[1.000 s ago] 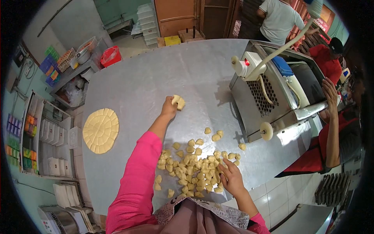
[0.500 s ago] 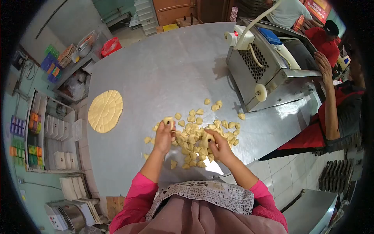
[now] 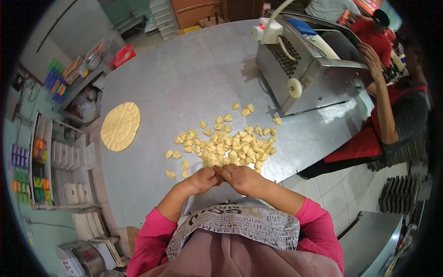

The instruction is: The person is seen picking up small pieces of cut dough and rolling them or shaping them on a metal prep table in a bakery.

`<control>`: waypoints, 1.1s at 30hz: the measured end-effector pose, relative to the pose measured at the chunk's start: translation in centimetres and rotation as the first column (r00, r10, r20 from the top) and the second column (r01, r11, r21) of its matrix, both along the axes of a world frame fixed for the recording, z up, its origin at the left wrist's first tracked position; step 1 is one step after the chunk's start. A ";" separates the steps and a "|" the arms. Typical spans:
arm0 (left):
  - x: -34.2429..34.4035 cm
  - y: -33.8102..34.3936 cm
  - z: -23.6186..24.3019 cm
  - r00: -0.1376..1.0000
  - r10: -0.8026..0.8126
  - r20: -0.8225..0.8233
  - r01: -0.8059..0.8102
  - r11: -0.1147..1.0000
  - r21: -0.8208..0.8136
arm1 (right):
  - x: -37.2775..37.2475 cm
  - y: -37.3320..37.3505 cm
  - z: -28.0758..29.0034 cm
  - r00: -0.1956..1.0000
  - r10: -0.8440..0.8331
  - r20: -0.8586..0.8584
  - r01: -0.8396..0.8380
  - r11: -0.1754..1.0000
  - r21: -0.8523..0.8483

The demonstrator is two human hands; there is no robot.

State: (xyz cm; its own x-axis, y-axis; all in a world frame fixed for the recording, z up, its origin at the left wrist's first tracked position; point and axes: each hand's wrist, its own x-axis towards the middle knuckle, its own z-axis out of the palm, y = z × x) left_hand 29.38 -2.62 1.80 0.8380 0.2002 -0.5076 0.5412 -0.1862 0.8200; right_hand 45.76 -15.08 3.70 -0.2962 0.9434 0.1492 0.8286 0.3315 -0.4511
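Near the table's front edge my left hand (image 3: 203, 180) and my right hand (image 3: 243, 179) meet, with their fingertips pressed together. Both are closed on a pale piece of dough (image 3: 211, 160), which shows just beyond the fingers; the fingers partly hide it. Right beyond them, many small yellow dough pieces (image 3: 242, 144) lie in a loose heap, with several scattered around it. To the far left rests a flat dough disc (image 3: 121, 127) scored into segments.
A metal machine (image 3: 295, 74) with a white knob stands at the table's back right. Beside it, a person (image 3: 392, 111) in a red apron has a hand on its top edge. A shelf rack (image 3: 64, 161) stands left of the metal table (image 3: 170, 69).
My hands were apart over the heap, each with dough. They have come together and drawn back toward my body. The view has shifted slightly, too.
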 end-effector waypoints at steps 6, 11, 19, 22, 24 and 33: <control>3.4 -2.4 1.0 0.987 -0.160 0.019 0.160 0.987 -0.009 | 0.3 -3.9 -0.2 0.988 -0.157 0.003 0.153 0.970 0.187; 6.7 -3.8 2.3 0.963 -0.236 0.131 0.228 0.971 0.072 | 2.2 -7.6 0.4 0.934 -0.337 -0.122 0.327 0.940 -0.096; 15.2 -1.0 0.4 0.859 -0.178 0.480 -0.157 0.801 0.578 | 8.2 -12.7 -2.9 0.689 -0.695 -0.205 0.697 0.713 -0.073; 16.7 -0.2 2.3 0.916 -0.248 0.316 -0.154 0.510 0.847 | 9.4 -10.7 -3.1 0.712 -0.701 -0.037 0.697 0.699 0.159; 15.1 2.1 2.5 0.889 -0.278 0.364 -0.159 0.558 0.815 | 9.7 -10.5 -3.5 0.682 -0.724 0.108 0.680 0.681 0.274; -4.8 -0.5 -5.2 0.992 0.100 -0.076 -0.009 0.660 0.751 | 6.1 -12.1 -7.4 0.728 -0.615 -0.303 0.570 0.788 -0.232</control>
State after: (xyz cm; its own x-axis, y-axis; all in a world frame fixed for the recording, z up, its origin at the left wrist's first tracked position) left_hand 24.58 -3.16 -3.40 0.7658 0.5939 -0.2467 0.6415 -0.6791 0.3569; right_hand 51.90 -27.19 -3.67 0.3789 0.9254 0.0084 0.6198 -0.2470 -0.7448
